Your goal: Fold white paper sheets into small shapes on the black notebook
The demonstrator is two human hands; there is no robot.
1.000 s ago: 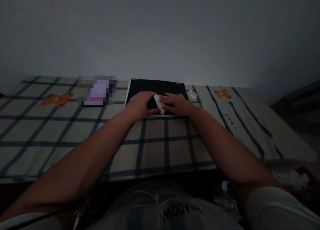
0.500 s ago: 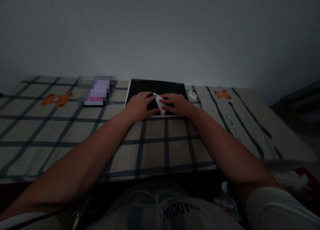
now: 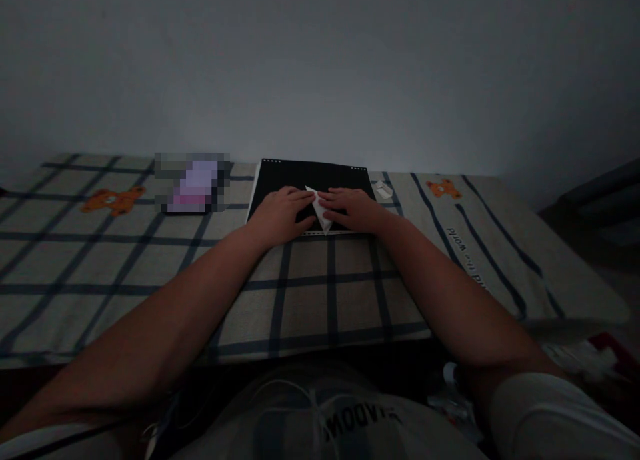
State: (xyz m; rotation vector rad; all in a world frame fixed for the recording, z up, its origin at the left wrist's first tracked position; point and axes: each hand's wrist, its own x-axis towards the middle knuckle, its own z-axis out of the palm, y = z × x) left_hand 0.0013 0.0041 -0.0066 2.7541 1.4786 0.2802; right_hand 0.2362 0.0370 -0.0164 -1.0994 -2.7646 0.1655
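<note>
One small white piece of folded paper (image 3: 321, 215) lies on a black cover (image 3: 313, 173), near its front edge, between two hands. It is narrow, smooth and pointed at both its far and near ends. The left hand (image 3: 281, 215) lies flat; its thumb and forefinger stand apart, making an open gap over the black surface, and their tips come to the left edge of the paper. Whether both tips press on it, I cannot tell. The right hand (image 3: 354, 209) has its fingers slightly spread and the thumb apart, with the tips resting upon the paper's right side.

The cover is flat and dark, with small holes in two groups along the far edge and white sheets showing at its left side. Just beside it, on the right, is one whitish scrap (image 3: 384, 191). On the left lies one phone (image 3: 196, 183), its screen blurred. Under everything is a woven tablecloth (image 3: 325, 293) with dark blue stripes, two orange bears and printed letters. Behind stands a plain grey wall (image 3: 320, 67).
</note>
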